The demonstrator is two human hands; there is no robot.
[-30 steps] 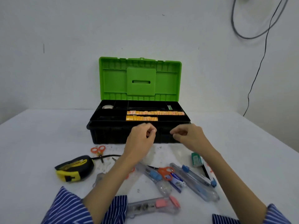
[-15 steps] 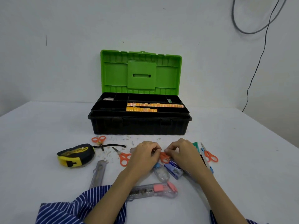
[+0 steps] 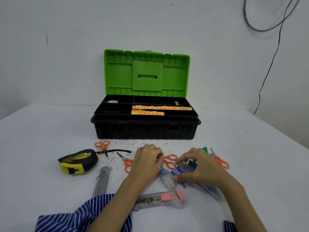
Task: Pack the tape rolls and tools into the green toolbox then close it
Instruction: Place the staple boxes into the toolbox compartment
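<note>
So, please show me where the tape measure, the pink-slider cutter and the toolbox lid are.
Tape measure (image 3: 77, 161): head view, on its black and yellow body.
Pink-slider cutter (image 3: 167, 197): head view, on its pink slider.
Toolbox lid (image 3: 147, 74): head view, on the raised panel in its middle.

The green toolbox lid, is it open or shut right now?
Open. The green lid stands upright behind the black base, so the tray compartments and the orange-yellow packets inside show.
</note>
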